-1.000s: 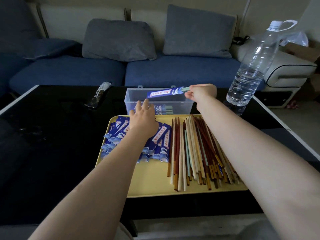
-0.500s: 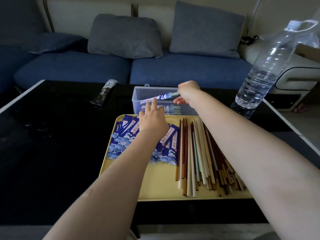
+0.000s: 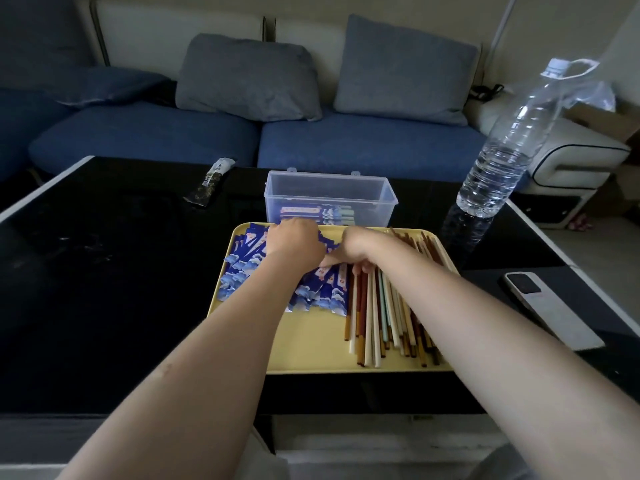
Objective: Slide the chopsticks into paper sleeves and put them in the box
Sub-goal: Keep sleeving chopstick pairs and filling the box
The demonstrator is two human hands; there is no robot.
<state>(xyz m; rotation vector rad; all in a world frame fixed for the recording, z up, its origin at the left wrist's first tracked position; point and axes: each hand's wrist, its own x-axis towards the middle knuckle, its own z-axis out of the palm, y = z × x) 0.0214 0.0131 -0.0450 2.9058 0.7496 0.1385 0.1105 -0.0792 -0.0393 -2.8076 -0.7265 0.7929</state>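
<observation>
Two hands (image 3: 325,249) over sleeves (image 3: 311,292), chopsticks (image 3: 384,317) beside

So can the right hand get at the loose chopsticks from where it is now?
Probably yes: the right hand is already on the yellow tray, its fingers at the far end of the loose chopsticks, with nothing lying over them.

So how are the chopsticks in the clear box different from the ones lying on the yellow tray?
The chopsticks in the clear box wear blue paper sleeves; the loose chopsticks on the yellow tray are bare. The boxed ones lie crosswise, left to right; the loose ones run toward and away from the person. The boxed stack is small; the loose pile is much larger. Both groups lie flat.
</observation>
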